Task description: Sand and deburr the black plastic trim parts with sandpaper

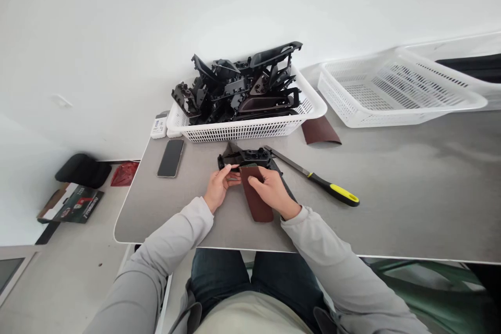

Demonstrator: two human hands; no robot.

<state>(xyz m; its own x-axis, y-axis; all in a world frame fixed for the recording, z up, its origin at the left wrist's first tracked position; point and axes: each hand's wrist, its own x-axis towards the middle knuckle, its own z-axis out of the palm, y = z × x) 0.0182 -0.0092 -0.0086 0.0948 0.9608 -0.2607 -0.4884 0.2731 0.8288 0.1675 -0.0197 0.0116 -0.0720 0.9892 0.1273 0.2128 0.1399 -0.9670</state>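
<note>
Lettering marks the dark green-and-white cardboard box and small white rectangular case, too small to read.

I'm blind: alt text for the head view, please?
Left hand holds a black part, right hand a brown sheet at its near edge, over a table. A file lies to the right, a white basket of black parts behind.

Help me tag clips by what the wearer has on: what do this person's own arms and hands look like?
Both arms are in long, light grey sleeves, the left sleeve and right sleeve creased and reaching to about the wrists. I see no markings on them. The left hand and right hand are bare, with no gloves.
</note>
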